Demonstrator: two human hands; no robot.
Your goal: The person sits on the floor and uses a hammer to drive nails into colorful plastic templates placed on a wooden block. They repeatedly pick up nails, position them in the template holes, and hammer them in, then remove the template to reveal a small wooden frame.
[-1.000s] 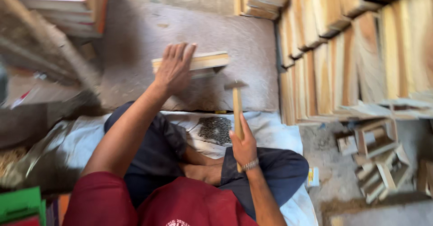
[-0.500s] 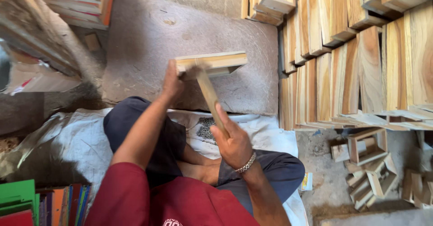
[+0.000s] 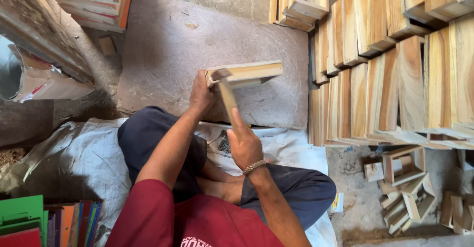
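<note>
left hand (image 3: 201, 95) grips the pale wooden frame (image 3: 245, 74) steady on the grey stone slab (image 3: 168, 49); right hand (image 3: 243, 141) clenches a wooden-handled hammer (image 3: 226, 91) over it.

free: stone slab (image 3: 163, 54) left | blocked: plank stacks (image 3: 395, 79) right

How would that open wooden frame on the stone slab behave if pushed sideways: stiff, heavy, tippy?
The wooden frame looks stiff, being built of thin flat boards. Probably light for its size, since it is hollow. It stands on a narrow edge on the stone slab, steadied by the left hand, so it would likely tip if let go.
</note>
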